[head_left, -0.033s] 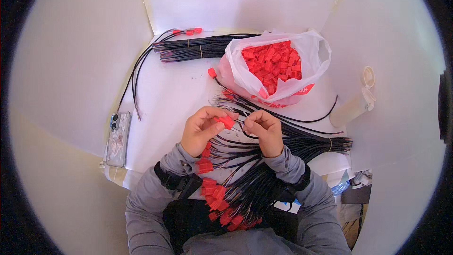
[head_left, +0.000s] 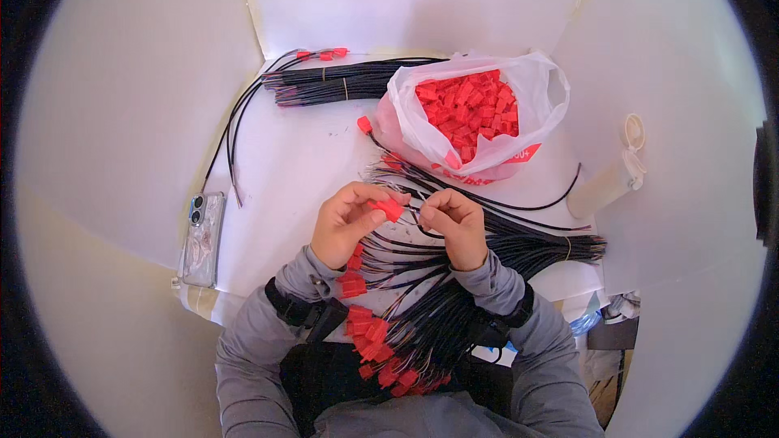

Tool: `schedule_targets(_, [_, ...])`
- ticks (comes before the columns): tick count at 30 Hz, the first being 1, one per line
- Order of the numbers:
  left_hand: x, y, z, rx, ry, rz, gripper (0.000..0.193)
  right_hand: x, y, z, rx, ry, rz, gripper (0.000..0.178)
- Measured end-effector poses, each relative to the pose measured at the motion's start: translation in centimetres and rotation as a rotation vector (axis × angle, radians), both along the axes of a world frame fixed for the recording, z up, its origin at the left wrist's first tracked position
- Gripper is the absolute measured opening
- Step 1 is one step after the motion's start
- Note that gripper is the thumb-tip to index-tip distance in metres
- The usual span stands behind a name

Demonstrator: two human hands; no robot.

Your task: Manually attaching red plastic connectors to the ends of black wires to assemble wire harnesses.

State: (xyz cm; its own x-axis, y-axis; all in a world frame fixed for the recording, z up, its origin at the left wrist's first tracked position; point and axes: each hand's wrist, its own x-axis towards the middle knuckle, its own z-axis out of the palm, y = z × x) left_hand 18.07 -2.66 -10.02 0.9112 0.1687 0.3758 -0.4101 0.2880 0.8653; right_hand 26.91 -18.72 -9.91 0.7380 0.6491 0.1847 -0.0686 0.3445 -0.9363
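Note:
My left hand [head_left: 347, 225] pinches a red plastic connector housing [head_left: 389, 209] between thumb and fingers, above the middle of the table. Close beside it, my right hand [head_left: 456, 225] is closed in a pinch on thin wire ends, which reach toward the housing. Whether a wire sits inside the housing is too small to tell. Under and in front of my hands fans out a bundle of black cables [head_left: 454, 308], many ending in red connectors [head_left: 369, 330] at the near left. More loose black cables [head_left: 495, 215] lie just beyond my right hand.
A white plastic bag [head_left: 410, 126] full of red housings [head_left: 466, 105] stands at the back. Tied black cables [head_left: 341, 85] lie left of it. A phone [head_left: 203, 239] rests at the left edge, a pale bottle [head_left: 604, 186] with an opened lid at the right. White panels [head_left: 341, 0] surround the table.

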Motion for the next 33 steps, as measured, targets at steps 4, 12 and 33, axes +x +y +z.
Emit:
schedule_targets(4, [0.16,0.06,-0.11,-0.015,0.009,-0.007,0.017,-0.12,-0.01,0.34,-0.027,-0.034,-0.007,0.004])
schedule_targets(12, [0.17,-0.22,-0.1,-0.101,-0.005,-0.052,0.022,-0.13,-0.1,0.26,-0.112,-0.131,-0.063,0.007])
schedule_targets(33, [-0.05,-0.17,-0.07,-0.191,0.051,-0.125,0.031,-0.41,0.19,0.19,-0.158,-0.336,-0.177,0.012])
